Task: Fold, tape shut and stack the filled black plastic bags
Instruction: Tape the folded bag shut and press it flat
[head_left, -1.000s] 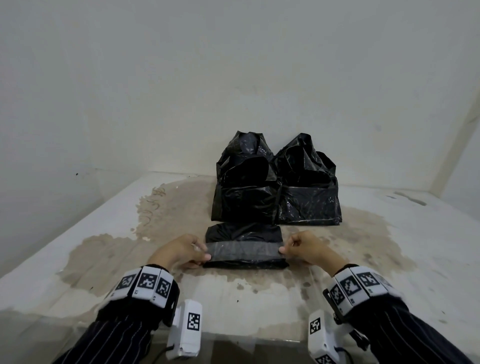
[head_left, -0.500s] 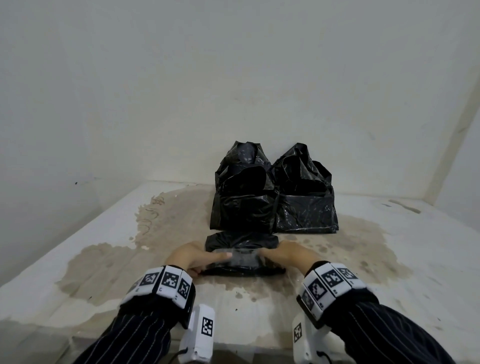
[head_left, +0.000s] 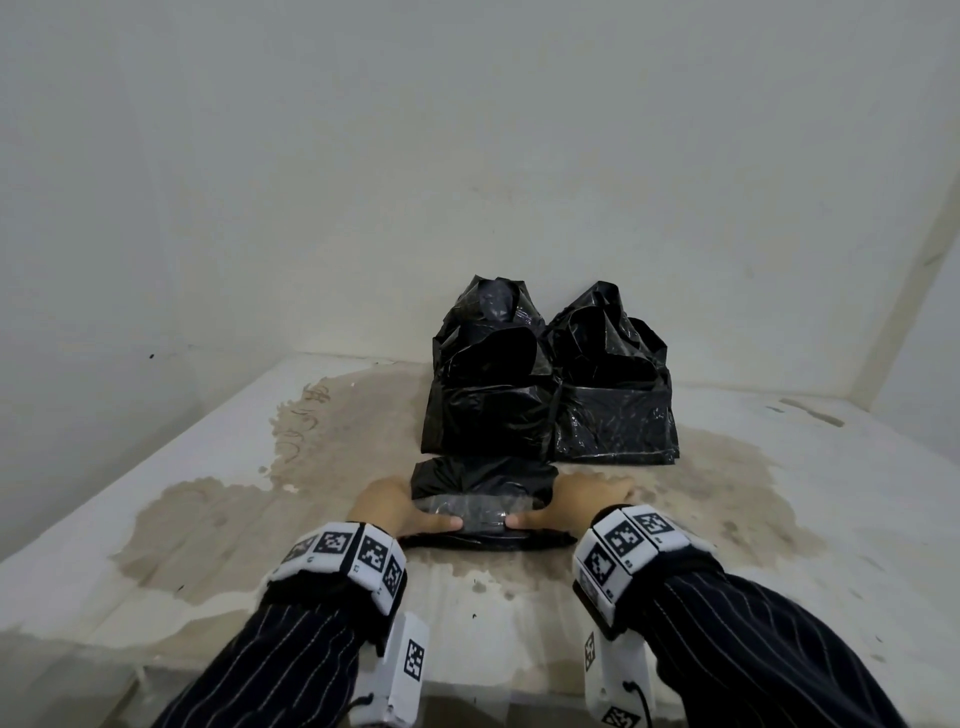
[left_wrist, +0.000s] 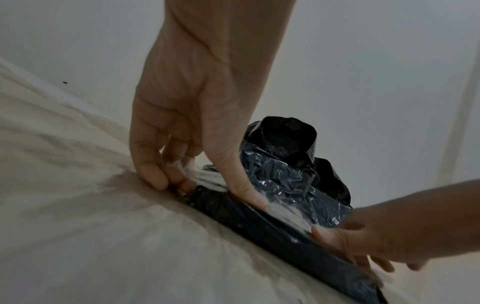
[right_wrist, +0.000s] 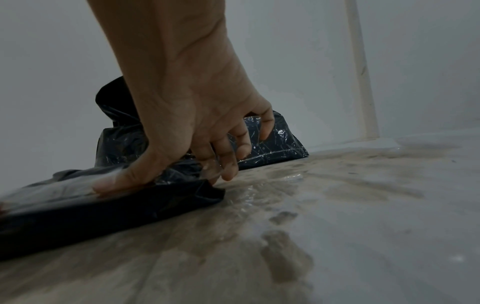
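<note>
A flat folded black bag (head_left: 483, 480) lies on the stained table (head_left: 218, 525) just in front of me. A strip of clear tape (head_left: 480, 506) runs across its top. My left hand (head_left: 397, 506) is at the bag's left end and my right hand (head_left: 576, 499) at its right end. Both thumbs press the tape down towards the middle. In the left wrist view my left fingers (left_wrist: 166, 179) curl round the tape end (left_wrist: 205, 176) beside the bag (left_wrist: 259, 224). In the right wrist view my right hand (right_wrist: 197, 133) pinches the other tape end (right_wrist: 211, 167) at the bag's corner (right_wrist: 109, 214).
Two heaps of filled black bags (head_left: 493, 410) (head_left: 618, 415) stand side by side right behind the folded one, near the back wall. A wall closes the left side. The table's front edge (head_left: 467, 693) runs under my wrists.
The tape, stretched between both hands a second ago, now lies on the bag. My thumbs have slid inward along it and my hands have dropped to the bag's ends.
</note>
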